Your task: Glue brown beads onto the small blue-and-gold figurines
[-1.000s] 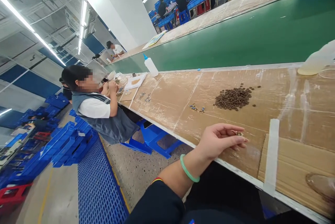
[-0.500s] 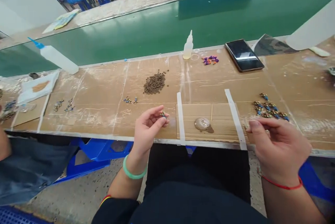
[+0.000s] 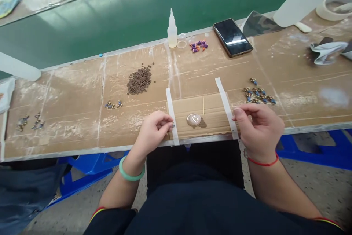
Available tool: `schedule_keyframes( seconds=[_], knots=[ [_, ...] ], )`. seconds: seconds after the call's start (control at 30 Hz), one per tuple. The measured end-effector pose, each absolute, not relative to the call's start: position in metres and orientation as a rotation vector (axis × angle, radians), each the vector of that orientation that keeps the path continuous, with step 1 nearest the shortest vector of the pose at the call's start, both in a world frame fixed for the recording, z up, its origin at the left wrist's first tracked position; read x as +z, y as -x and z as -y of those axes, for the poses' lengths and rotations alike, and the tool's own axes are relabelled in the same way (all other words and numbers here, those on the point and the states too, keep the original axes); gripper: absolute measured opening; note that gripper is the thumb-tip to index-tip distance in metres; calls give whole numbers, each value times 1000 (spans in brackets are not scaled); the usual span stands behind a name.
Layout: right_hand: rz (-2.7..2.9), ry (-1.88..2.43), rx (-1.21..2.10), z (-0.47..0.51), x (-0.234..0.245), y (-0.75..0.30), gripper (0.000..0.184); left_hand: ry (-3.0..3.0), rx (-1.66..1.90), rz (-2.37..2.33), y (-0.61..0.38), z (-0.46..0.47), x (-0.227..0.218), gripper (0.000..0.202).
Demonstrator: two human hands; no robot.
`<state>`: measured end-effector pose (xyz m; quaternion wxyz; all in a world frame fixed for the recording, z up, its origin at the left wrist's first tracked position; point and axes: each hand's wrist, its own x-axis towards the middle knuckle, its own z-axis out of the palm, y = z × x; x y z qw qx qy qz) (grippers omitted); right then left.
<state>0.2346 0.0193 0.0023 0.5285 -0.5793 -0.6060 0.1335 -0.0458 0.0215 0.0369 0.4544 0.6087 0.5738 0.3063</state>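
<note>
Left hand (image 3: 154, 129) and right hand (image 3: 258, 128) pinch over bench front edge (image 3: 82, 151)

A factory workshop with a green conveyor belt (image 3: 90, 40)

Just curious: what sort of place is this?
Probably a small-parts assembly workshop: a green conveyor belt, a glue bottle and a heap of tiny brown parts on a cardboard-topped bench.

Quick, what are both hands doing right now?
Left hand: closed, pinching a tiny blue-and-gold metal piece.
Right hand: fingertips closed together; cannot tell if it holds anything.
</note>
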Motion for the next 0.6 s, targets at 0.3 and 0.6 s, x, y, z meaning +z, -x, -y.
schedule_keyframes(
  seconds=[0.3,0.6],
  knots=[
    [1384,1357,379,-19,-3,-242,5,-1897,658,-1492,42,-35,40,10],
    [1380,1332,391,-21,-4,-244,4,-2081,859,-1694,36,-7,31,24]
  ],
)
